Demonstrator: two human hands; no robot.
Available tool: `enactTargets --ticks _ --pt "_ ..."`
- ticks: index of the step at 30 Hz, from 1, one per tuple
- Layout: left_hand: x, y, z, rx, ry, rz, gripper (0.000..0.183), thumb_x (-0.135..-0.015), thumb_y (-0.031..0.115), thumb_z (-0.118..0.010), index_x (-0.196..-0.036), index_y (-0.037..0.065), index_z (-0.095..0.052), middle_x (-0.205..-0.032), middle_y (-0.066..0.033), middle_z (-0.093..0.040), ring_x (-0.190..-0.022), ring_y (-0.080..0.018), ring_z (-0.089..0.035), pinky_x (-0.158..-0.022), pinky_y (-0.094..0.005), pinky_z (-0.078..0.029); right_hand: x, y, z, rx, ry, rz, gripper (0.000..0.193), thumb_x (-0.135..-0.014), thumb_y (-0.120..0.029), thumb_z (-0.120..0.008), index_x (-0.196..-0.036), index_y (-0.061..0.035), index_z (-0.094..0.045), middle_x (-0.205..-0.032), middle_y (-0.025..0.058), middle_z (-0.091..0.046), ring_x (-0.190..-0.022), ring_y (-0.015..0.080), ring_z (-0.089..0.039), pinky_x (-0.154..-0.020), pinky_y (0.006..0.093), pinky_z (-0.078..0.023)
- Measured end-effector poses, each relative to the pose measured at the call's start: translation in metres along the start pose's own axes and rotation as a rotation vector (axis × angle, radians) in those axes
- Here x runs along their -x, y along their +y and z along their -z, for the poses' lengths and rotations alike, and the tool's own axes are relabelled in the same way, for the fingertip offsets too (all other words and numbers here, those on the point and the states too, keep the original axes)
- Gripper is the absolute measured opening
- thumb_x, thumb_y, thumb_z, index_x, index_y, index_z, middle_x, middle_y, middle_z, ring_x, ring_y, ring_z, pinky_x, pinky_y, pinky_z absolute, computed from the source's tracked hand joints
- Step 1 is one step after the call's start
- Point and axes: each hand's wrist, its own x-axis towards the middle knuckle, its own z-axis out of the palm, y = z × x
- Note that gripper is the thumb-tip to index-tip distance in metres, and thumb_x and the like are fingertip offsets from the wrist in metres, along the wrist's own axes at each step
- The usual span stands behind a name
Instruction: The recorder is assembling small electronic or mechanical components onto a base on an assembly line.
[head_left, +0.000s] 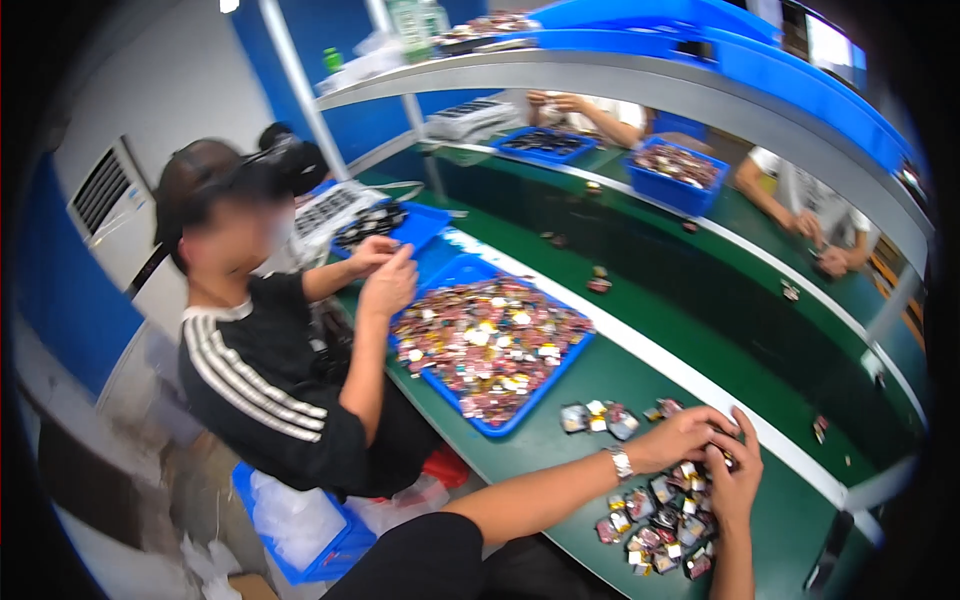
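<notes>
My left hand, with a metal-banded watch on its wrist, reaches in from the left and meets my right hand above the green bench. Both hands have curled fingers that touch or nearly touch. Between them is something small and dark, mostly hidden by the fingers. Under and beside the hands lies a loose pile of small electronic parts with silver, yellow and dark red faces. A few similar parts lie apart, left of my left hand.
A blue tray heaped with similar parts stands left of my hands. Beside it a co-worker handles something small. Across the green conveyor belt, with scattered parts on it, other people work by a blue bin. A metal shelf hangs overhead.
</notes>
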Motion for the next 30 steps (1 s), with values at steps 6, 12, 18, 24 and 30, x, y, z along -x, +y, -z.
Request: enactTargets --ticks 6,12,18,24,30 --pt "0.023 0.015 0.009 0.023 0.174 -0.042 0.03 -0.101 0.021 -0.048 -0.126 0.004 -0.049 -0.126 -0.0114 -0.056 -0.112 -0.0183 -0.059 -0.092 -0.0333 -0.053 -0.009 -0.008 -0.017 -0.088 -0.146 0.0 0.024 -0.083 -0.015 -0.069 -0.106 -0.0112 -0.072 -0.139 0.0158 -0.048 -0.128 0.0334 -0.045 -0.108 0.0434 -0.035" --pt "0.011 0.011 0.001 0.1 0.204 0.027 0.026 -0.101 0.012 -0.045 -0.126 0.004 -0.048 -0.121 -0.0102 -0.056 -0.112 -0.0211 -0.058 -0.098 -0.041 -0.051 -0.007 -0.006 -0.008 0.092 0.214 0.189 0.017 -0.076 0.0 -0.071 -0.092 -0.0028 -0.067 -0.106 0.0119 -0.06 -0.097 0.0273 -0.06 -0.077 0.0341 -0.053" --pt "0.013 0.015 -0.003 0.085 0.19 0.03 0.025 -0.101 0.013 -0.047 -0.125 0.005 -0.048 -0.114 -0.0097 -0.059 -0.105 -0.02 -0.061 -0.096 -0.0441 -0.051 -0.004 -0.006 -0.007 0.16 0.208 0.291 0.018 -0.073 -0.001 -0.072 -0.09 -0.0032 -0.065 -0.097 0.0102 -0.062 -0.09 0.0271 -0.061 -0.074 0.0352 -0.051" --pt "0.014 0.017 -0.003 0.055 0.214 0.055 0.025 -0.1 0.01 -0.047 -0.124 0.004 -0.048 -0.112 -0.0086 -0.06 -0.105 -0.0191 -0.061 -0.094 -0.042 -0.053 -0.003 -0.004 -0.008 0.186 0.204 0.277 0.019 -0.074 -0.003 -0.073 -0.091 -0.0023 -0.064 -0.096 0.0103 -0.06 -0.09 0.0278 -0.06 -0.075 0.036 -0.05" --pt "0.012 0.015 -0.01 -0.076 0.24 0.012 0.024 -0.099 0.009 -0.05 -0.122 0.004 -0.05 -0.112 -0.0092 -0.062 -0.102 -0.0169 -0.063 -0.085 -0.037 -0.057 -0.002 -0.003 -0.01 0.151 0.197 0.196 0.018 -0.076 -0.002 -0.071 -0.091 -0.0018 -0.063 -0.094 0.0111 -0.059 -0.089 0.0286 -0.06 -0.075 0.0357 -0.05"
